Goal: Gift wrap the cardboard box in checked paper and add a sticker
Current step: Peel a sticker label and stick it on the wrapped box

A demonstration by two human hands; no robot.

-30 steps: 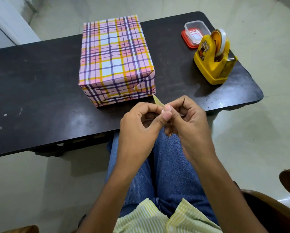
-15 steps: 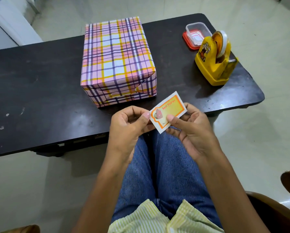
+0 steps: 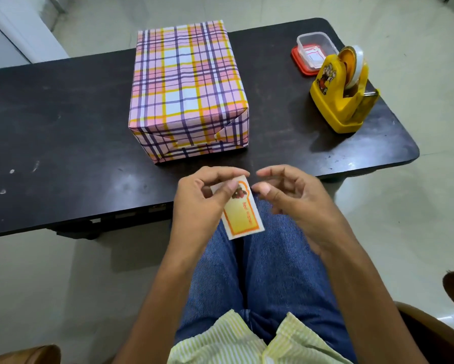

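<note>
A dark counter (image 3: 49, 122) is seen with its left part carrying only a few pale marks. Toward the middle, a box (image 3: 186, 82) is stood on the counter, fully covered in checked paper (image 3: 194, 143) with folded flaps on its near end. In front of the counter's near edge, above the jeans (image 3: 267, 271), a sticker (image 3: 243, 216) with an orange border is pinched at its upper end between the thumb and fingers of the left hand (image 3: 199, 203). The right hand (image 3: 299, 200) is held just beside it with fingers loosely curled and nothing gripped; whether its thumb touches the sticker's edge cannot be told. At the far right corner, a small clear tub (image 3: 313, 49) is set on a red lid, with a yellow tape dispenser (image 3: 341, 95) just in front.
</note>
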